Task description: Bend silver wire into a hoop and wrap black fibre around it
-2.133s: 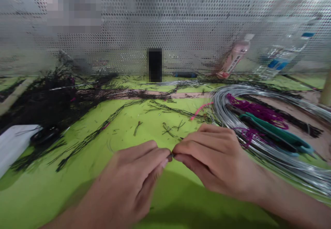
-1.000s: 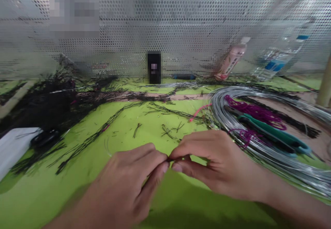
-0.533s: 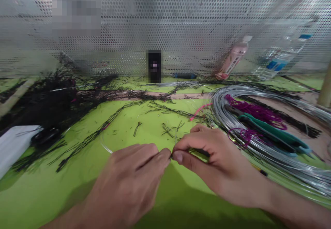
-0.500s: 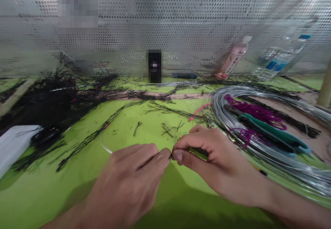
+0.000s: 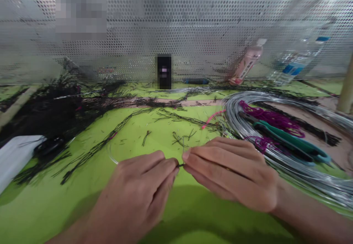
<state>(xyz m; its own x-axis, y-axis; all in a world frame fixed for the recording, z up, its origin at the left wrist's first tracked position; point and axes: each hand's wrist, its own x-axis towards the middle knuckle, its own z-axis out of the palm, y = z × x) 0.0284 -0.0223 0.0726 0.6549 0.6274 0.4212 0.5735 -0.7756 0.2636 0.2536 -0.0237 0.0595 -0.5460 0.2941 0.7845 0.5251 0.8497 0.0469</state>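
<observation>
Fingertips meet over the near middle of the lime-green worktop (image 5: 82, 207) in the head view, my only one. My left hand (image 5: 138, 196) and right hand (image 5: 231, 172) each pinch shut on one end of a short thin dark wire piece (image 5: 180, 165), held just above the surface. I judge it light, springy and easy to lose, so gripping right at its ends suits it. Its long axis runs left to right between my hands; I cannot tell its tips. Towards the right edge lie a coiled bundle of silvery wire (image 5: 289, 167) and teal-handled pliers (image 5: 292, 143).
</observation>
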